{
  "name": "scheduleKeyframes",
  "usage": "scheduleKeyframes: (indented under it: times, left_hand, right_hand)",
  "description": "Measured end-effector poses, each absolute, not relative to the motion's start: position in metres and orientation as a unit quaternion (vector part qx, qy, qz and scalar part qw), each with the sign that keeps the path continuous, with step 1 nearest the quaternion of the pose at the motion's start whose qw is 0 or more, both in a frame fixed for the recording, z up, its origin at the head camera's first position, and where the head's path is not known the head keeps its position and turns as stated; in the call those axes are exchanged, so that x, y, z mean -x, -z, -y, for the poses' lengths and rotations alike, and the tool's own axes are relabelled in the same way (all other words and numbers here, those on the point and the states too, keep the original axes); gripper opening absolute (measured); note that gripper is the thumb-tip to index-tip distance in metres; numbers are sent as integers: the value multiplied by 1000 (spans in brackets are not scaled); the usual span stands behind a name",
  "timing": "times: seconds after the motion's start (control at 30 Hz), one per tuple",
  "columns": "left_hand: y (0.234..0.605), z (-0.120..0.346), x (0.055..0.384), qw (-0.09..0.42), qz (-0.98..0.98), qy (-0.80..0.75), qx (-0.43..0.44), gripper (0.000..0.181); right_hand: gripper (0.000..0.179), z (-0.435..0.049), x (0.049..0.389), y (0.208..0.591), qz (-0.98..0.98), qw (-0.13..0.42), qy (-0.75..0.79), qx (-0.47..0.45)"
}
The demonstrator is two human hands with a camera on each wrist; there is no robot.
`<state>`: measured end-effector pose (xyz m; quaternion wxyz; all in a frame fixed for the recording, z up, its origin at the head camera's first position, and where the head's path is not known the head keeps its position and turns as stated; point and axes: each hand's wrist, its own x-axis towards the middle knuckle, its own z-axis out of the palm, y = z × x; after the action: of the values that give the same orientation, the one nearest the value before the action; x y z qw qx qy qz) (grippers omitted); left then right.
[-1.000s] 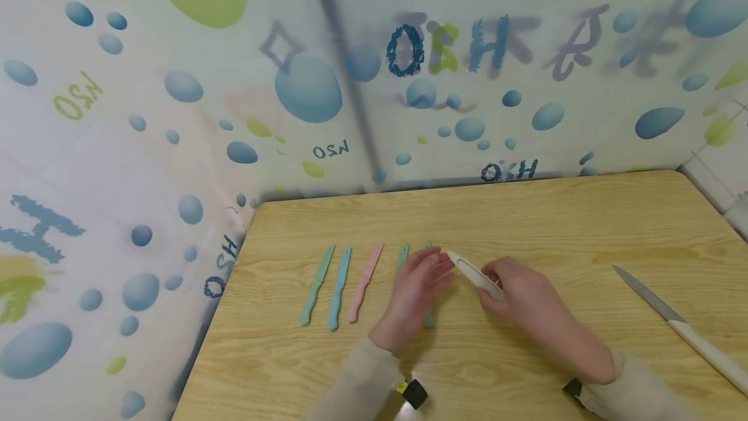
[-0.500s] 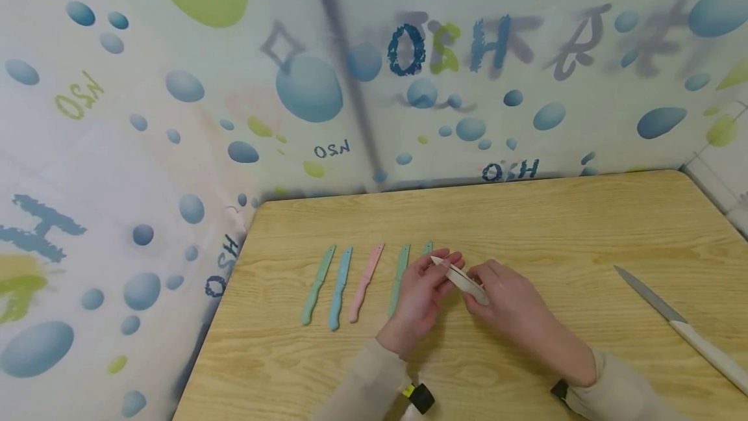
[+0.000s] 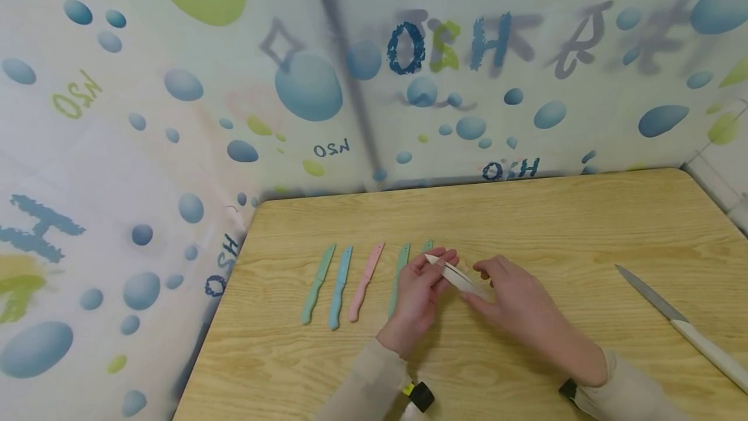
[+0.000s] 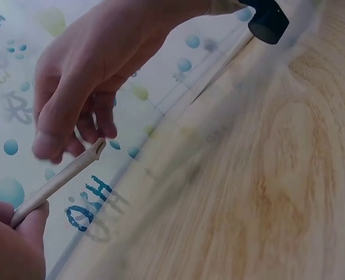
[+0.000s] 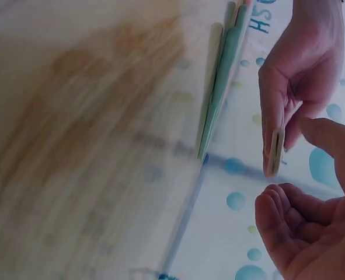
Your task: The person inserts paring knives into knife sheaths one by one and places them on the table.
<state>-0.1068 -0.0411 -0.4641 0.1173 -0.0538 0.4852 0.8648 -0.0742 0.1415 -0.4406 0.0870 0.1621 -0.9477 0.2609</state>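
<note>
A slim white pointed piece with a slot along it (image 3: 458,277) is pinched between the thumb and fingers of my left hand (image 3: 413,301). It is raised above the table, pointed end toward the upper left. In the left wrist view the slotted end of the white piece (image 4: 61,179) faces my right hand (image 4: 102,55). My right hand (image 3: 523,297) hovers beside that end with thumb and fingers spread and bent. The right wrist view has a gap between its fingertips (image 5: 271,201) and the piece.
On the wooden table (image 3: 502,219) lie slim knives in a row: green (image 3: 319,284), blue (image 3: 340,288), pink (image 3: 366,282), and green (image 3: 400,275). Another green knife (image 3: 429,245) is mostly behind my left hand. At right lies a large white-handled knife (image 3: 678,320). A patterned curtain (image 3: 362,109) hangs behind.
My left hand came in and pinched the white piece, which my right hand held a second ago. The right hand has let go, its fingers spreading off it.
</note>
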Motion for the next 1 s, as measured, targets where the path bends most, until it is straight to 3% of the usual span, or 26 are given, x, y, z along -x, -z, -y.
scheduleKeyframes:
  times: [0.2,0.47,0.8,1.0]
  left_hand:
    - [466,51,112,98,-468,-876,66,24]
    - [461,65,116,77,-459,-882,76,22]
    - [457,70,116,73,-452,-886,78,22]
    - [456,72,116,73,-449,-887,85,23]
  right_hand:
    - [55,-175,73,430,959,35,-256,-116]
    - [59,-227,67,430,967,18,-244,-78]
    - [85,-275,66,434,973,-70,-219,-18]
    - [88,-306,58,441,979,-67,-191,8]
